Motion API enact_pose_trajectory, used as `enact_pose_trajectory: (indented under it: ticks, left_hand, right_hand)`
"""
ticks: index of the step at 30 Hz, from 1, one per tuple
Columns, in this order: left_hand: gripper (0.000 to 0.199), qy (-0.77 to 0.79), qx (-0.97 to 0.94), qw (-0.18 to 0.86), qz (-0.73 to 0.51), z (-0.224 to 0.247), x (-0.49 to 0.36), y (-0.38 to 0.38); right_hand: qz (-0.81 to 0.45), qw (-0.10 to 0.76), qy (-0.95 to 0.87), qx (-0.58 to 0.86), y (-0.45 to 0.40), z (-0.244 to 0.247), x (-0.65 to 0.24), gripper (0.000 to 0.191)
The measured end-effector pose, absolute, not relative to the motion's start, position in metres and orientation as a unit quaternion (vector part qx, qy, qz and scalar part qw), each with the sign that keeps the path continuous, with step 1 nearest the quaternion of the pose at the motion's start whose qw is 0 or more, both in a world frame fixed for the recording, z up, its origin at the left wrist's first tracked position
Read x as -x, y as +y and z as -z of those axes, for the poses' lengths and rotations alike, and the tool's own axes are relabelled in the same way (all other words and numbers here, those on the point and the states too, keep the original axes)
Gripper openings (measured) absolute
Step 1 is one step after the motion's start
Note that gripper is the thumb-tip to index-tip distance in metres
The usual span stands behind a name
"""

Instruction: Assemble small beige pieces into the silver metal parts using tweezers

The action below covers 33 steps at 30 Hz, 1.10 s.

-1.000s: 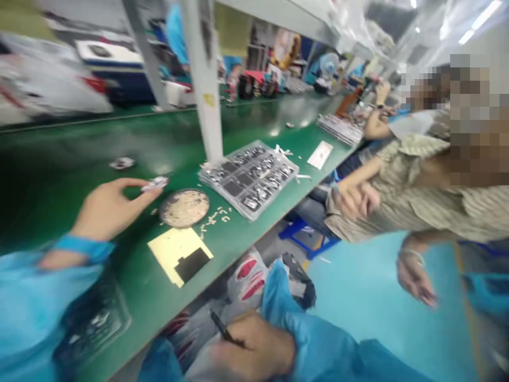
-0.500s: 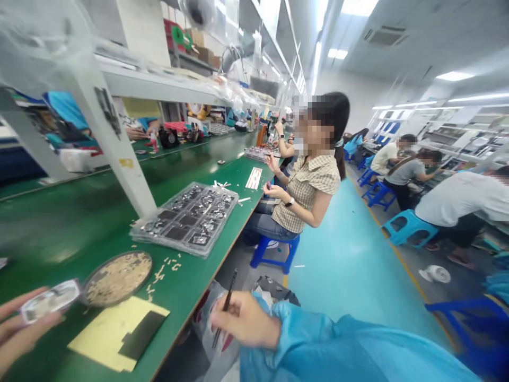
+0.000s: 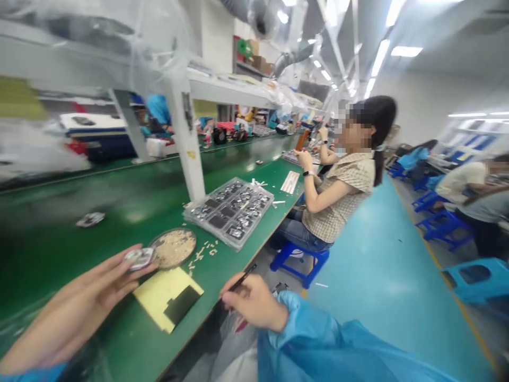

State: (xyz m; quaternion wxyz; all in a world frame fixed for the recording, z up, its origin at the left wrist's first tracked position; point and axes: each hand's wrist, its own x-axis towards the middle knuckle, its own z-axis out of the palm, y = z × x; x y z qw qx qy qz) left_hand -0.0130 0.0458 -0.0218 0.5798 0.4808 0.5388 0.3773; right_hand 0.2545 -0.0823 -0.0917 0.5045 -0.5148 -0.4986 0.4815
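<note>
My left hand (image 3: pixel 95 286) holds a small pale housing with a shiny rim (image 3: pixel 140 258) between thumb and fingers, over the bench beside a round dark dish (image 3: pixel 194 246). Small beige pieces (image 3: pixel 174 245) fill the dish, and more lie scattered to its right. Just past the bench edge, my right hand (image 3: pixel 258 303) is closed around black tweezers (image 3: pixel 243 278), whose tips point up and to the right. Between the hands lies a yellow sheet (image 3: pixel 157 298) with a black piece (image 3: pixel 183 306) on it.
A stack of clear compartment trays (image 3: pixel 239 246) with small metallic parts stands by a white post (image 3: pixel 190 154). Another similar housing (image 3: pixel 90 219) lies farther left on the green bench. A co-worker in a checked shirt (image 3: pixel 338 207) sits on a blue stool (image 3: pixel 302 262) ahead.
The view has turned left, so the bench shows farther right. My left hand has come further into view with the housing. The tweezers now tilt more. The co-worker's hands have risen.
</note>
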Motion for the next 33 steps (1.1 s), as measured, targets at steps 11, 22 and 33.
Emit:
enact_pose_trajectory:
  ticks: [11, 22, 33]
  left_hand:
    - [0.044, 0.513, -0.593, 0.499, -0.368, 0.057, -0.010, 0.010]
    - [0.030, 0.576, -0.713, 0.341, -0.207, 0.078, 0.007, 0.011]
    - [0.031, 0.585, -0.711, 0.338, -0.196, 0.078, 0.006, 0.008]
  right_hand:
    - [-0.507, 0.444, -0.617, 0.405, 0.015, 0.083, -0.232, 0.024]
    - [-0.536, 0.358, -0.657, 0.390, 0.032, 0.097, -0.212, 0.017]
    - [-0.548, 0.377, -0.654, 0.360, 0.030, 0.101, -0.214, 0.009]
